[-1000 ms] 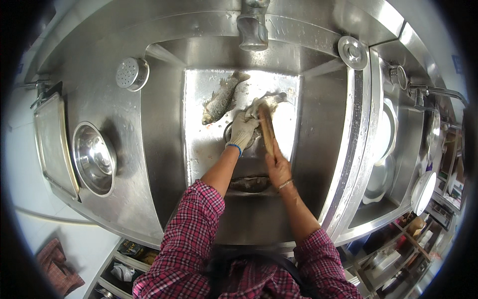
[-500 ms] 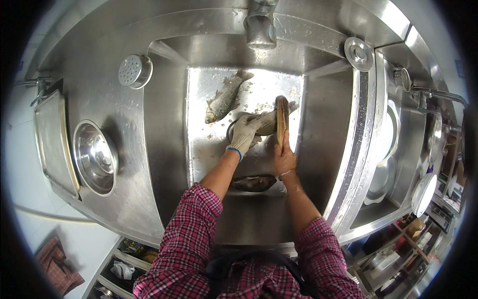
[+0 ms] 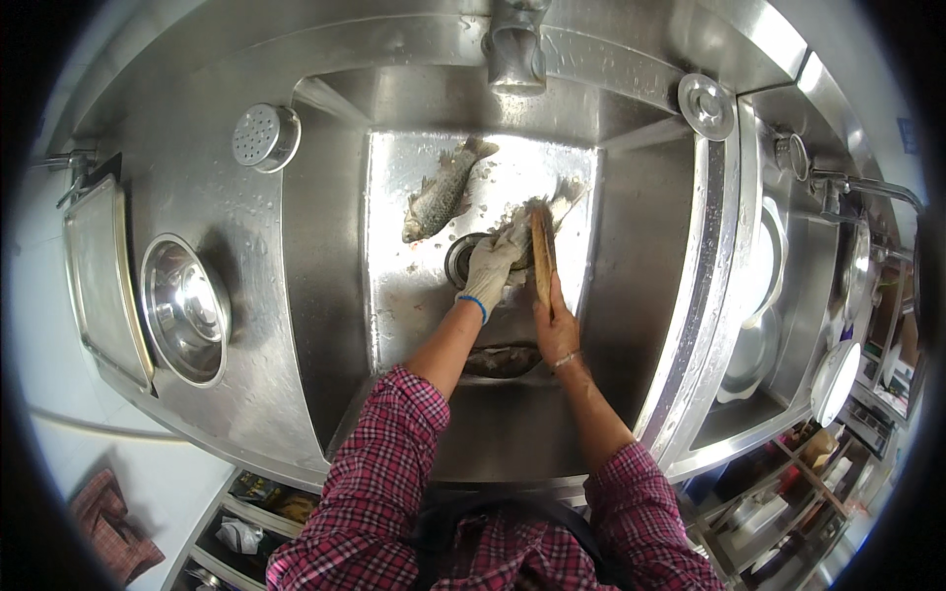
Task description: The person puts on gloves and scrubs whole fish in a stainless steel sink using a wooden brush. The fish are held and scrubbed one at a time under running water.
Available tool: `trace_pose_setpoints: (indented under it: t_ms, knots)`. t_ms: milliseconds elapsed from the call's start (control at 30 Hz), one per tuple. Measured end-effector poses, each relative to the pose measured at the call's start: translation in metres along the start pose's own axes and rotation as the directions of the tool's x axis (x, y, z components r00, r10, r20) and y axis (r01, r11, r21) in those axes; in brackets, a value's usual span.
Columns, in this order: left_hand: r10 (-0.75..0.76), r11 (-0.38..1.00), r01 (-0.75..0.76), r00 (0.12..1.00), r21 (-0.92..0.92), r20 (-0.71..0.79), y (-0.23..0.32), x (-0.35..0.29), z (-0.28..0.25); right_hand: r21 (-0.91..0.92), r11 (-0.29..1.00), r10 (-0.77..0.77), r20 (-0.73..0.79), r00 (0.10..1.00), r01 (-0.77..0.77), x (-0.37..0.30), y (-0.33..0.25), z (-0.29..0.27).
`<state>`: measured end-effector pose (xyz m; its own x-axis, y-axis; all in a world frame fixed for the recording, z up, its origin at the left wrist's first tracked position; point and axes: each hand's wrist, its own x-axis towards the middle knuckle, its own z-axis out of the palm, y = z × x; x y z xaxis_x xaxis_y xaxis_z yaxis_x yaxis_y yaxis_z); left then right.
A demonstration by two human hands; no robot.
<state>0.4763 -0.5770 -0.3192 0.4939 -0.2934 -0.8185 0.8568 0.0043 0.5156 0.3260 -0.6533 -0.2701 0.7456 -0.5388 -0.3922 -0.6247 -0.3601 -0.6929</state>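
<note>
Steel surrounds everything: a deep sink (image 3: 325,295) set into a metal bench (image 3: 197,177), with a tap (image 3: 514,49) at its far wall. On the sink floor, just past the drain (image 3: 459,258), the left hand (image 3: 490,273), in a pale work glove with a blue cuff, presses down on a fish (image 3: 540,212) whose tail fans out toward the far right corner. The gloved fingers are curled over the fish's body, gripping it. The bare right hand (image 3: 557,330) is closed around the near end of a long brown wooden-looking tool (image 3: 542,258), which lies along the fish, touching it; whether it carries a blade I cannot tell.

A second fish (image 3: 439,197) lies loose on the sink floor to the left, head toward the near side, tail toward the tap, apart from both hands. A third fish (image 3: 501,360) rests by the near wall, between the two forearms.

On the bench to the left stand a round perforated strainer (image 3: 264,138), a shiny metal bowl (image 3: 182,307) and a flat tray (image 3: 99,281) beside it. A round metal lid (image 3: 706,104) sits at the sink's far right corner.
</note>
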Motion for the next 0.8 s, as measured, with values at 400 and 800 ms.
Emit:
trace_pose_setpoints:
  t_ms: [400, 800]
  knots:
    - [0.043, 0.997, -0.039, 0.998, 0.068, -0.045, -0.001, -0.003, -0.011, -0.13, 0.988, 0.067, -0.087, 0.994, -0.078, 0.028, 0.01, 0.006]
    - [0.041, 0.997, -0.036, 0.997, 0.066, -0.071, -0.016, -0.013, 0.007, -0.11, 0.977, 0.174, -0.071, 0.982, -0.181, -0.012, 0.003, 0.007]
